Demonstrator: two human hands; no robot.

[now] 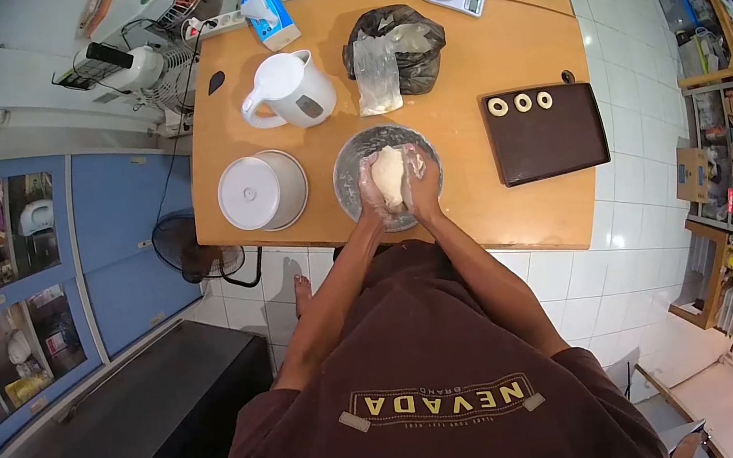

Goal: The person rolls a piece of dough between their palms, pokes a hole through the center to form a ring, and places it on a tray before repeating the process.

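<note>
The left hand (369, 191) and right hand (423, 185) are grasping the dough (390, 176) from both sides, in or just over the bowl (341, 173). Even, gentle pressure is likely serving best, with floured palms limiting sticking. The tub (264, 191) is crowding the left, the clear bag (377, 80) the far side; the tray (548, 145), holding three rings (523, 103), is sitting right, leaving elbow room.
</note>
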